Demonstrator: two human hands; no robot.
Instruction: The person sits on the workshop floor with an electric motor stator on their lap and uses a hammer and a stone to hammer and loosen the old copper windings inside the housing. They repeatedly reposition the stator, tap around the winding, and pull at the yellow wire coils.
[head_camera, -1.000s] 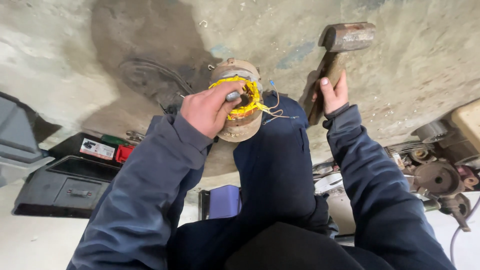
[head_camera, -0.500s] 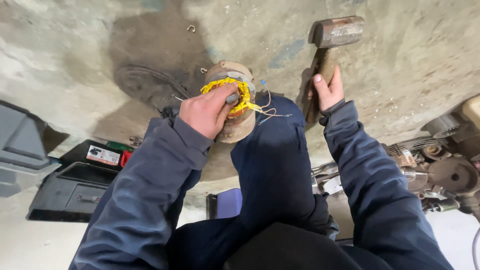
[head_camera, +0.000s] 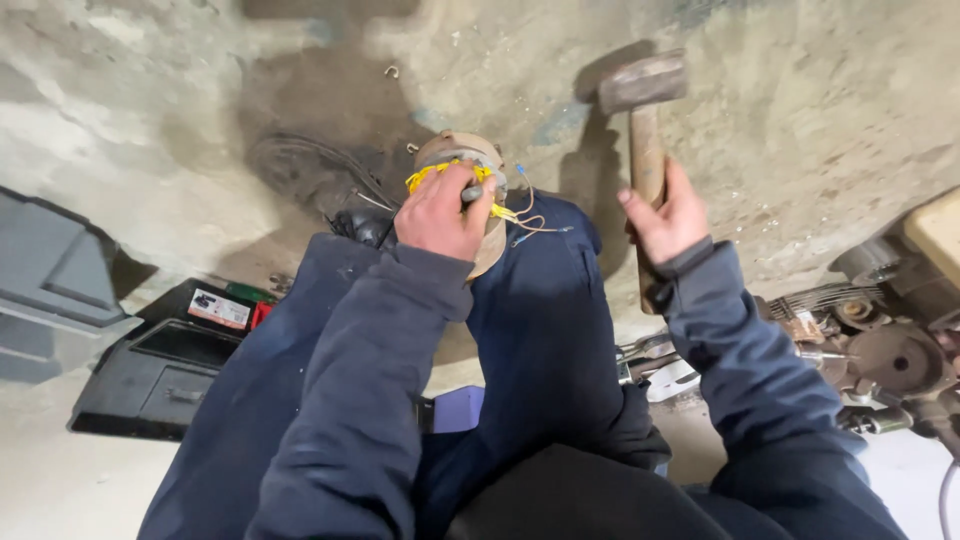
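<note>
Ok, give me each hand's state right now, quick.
Left hand: closed on a metal tool, pressed against the round motor part with yellow wiring.
Right hand: closed on the hammer handle, head raised.

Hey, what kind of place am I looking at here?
Probably a repair workshop: a bare, stained concrete floor, rusty machine parts at the right, an open black tool case. The right hand grips a hammer; the left hand steadies a wire-wound motor part.

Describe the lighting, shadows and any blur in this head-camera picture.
Head view: soft, even daylight with no glare; the hammer throws a dark shadow on the concrete floor to its left; the person's body shades the floor around the round motor part; the left hand and right hand look fairly sharp; the edges bend from wide-angle distortion.
</note>
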